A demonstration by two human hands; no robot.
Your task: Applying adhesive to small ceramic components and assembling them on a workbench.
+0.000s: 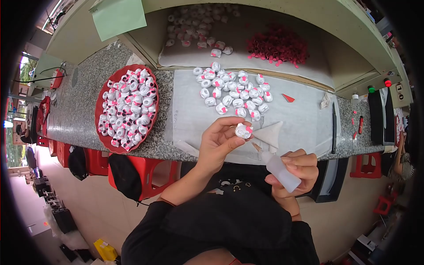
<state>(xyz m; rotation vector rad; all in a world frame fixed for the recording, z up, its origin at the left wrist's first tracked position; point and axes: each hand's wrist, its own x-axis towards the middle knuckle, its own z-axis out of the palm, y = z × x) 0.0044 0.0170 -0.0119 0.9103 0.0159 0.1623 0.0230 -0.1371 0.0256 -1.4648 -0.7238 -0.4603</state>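
Between the thumb and fingers of my left hand [220,140] is a small white cat-head figurine part [243,131] with a pink bow. My right hand [296,172] grips a translucent white squeeze bottle [281,170], its narrow tip [255,145] slanting up toward the part, close below it. Whether the tip touches the part I cannot tell. Beneath and beside the two hands lies a folded white cloth [271,136] on the paper-covered worktop [304,122]. Just beyond my left hand, many similar white heads [233,89] with pink bows lie loosely spread.
A red scalloped tray [99,132] heaped with white heads stands at left. Pink small parts [278,46] and more heads [195,26] sit on the shelf. A red scrap [288,98], a black strip [334,132] and a red marker-like tube [361,124] lie to the right. Red stools [159,175] stand below.
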